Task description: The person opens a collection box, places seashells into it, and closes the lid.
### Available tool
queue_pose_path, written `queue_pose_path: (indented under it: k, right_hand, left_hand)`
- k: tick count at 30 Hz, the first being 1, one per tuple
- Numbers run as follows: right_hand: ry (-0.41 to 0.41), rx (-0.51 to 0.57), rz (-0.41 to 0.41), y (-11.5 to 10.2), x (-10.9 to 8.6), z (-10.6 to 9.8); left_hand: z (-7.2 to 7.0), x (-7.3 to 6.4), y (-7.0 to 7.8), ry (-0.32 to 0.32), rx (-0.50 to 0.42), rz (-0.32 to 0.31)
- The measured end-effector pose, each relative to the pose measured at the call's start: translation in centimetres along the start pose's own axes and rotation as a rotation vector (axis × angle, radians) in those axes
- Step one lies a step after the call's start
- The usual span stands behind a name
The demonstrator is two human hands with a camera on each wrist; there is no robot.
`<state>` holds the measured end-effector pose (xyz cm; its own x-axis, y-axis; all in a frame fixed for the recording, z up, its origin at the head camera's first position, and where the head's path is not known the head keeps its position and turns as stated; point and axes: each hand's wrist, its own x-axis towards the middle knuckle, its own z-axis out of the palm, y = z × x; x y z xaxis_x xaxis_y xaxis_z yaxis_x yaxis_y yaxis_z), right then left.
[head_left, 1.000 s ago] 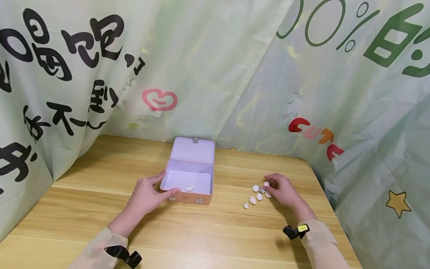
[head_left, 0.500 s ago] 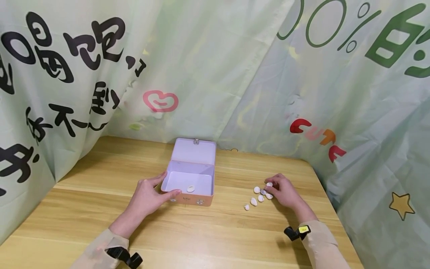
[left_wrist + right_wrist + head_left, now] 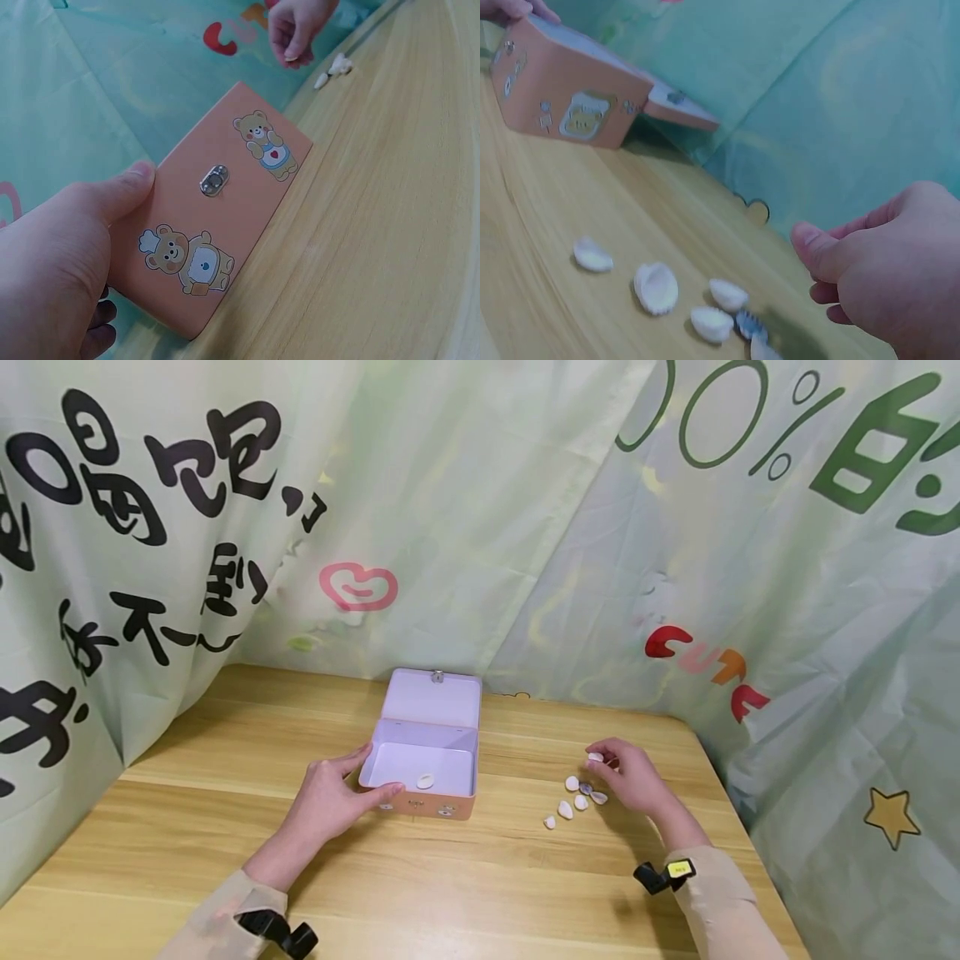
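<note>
An orange tin box [image 3: 465, 808] with a lilac inside stands on the table, its hinged lid [image 3: 432, 697] tipped back. My left hand [image 3: 326, 802] grips the box's left front corner, thumb at the front rim. One white seashell [image 3: 425, 781] lies on the box floor near the front. My right hand [image 3: 633, 783] pinches another white seashell [image 3: 595, 757] between thumb and fingers, raised over the shells on the table; the hand hides that shell in the right wrist view. Below it lie several loose shells [image 3: 656, 288], mostly white, with one bluish-grey shell [image 3: 751, 327] among them.
The wooden table [image 3: 450, 893] runs back to a pale green printed curtain [image 3: 450, 527], which also hangs along both sides. A metal clasp [image 3: 215, 180] and printed bears mark the front of the box.
My right hand has lifted a white seashell from the far end of the shell group and moved slightly up. My left hand stays on the box.
</note>
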<state>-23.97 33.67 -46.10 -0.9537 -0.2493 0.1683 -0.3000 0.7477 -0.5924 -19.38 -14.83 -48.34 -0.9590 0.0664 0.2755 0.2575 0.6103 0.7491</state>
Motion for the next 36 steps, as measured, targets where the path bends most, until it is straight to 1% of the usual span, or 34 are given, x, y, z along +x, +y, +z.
queue_pose_path:
  k: [7, 17, 22, 27, 36]
  right_hand:
    - [-0.018, 0.009, -0.057, -2.4, 0.8, -0.2]
    - [-0.006, 0.037, -0.128, -5.5, 2.2, 0.4]
    - [-0.018, 0.054, -0.155, -7.2, 3.1, 0.9]
    - [-0.014, 0.075, -0.189, -8.9, 3.7, 1.7]
    - [-0.032, 0.124, -0.238, -11.2, 5.0, 3.4]
  left_hand:
    - [0.1, 0.0, -0.2, -0.003, 0.007, -0.009]
    - [0.2, 0.1, -0.2, -0.005, 0.013, -0.013]
    - [0.1, 0.1, -0.2, 0.000, 0.014, -0.013]
    - [0.1, 0.1, -0.1, 0.001, 0.015, -0.009]
    - [0.0, 0.1, 0.0, 0.003, 0.015, -0.006]
